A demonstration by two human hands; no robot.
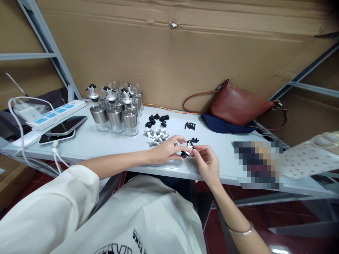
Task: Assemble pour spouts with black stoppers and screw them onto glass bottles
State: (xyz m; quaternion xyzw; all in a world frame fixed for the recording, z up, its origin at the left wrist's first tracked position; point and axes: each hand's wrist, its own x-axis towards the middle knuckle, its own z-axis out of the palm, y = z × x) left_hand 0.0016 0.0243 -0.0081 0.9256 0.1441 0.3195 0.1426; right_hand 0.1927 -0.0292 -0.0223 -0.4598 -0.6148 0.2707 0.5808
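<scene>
My right hand (208,162) pinches a white-and-black bottle pourer (189,145) between thumb and fingers, just above the table's front part. Beside it, my left hand (168,150) has thumb and fingers spread in a curve, with a gap between them and the pourer. A pile of white pourer spouts (156,135) lies behind my left hand, which partly hides it. Farther back sit several black ribbed stoppers (152,120). Small black levers lie in two groups, a farther row (190,125) and a nearer cluster (195,140) close to the pourer.
Several glass bottles with steel bands (115,118) stand at the left, some topped with pourers. Farther left are phones (67,126) and a power strip (59,113) with white cables. A brown handbag (238,104) rests on dark blue cloth (225,126) at the back right. Cardboard (159,60) walls the back.
</scene>
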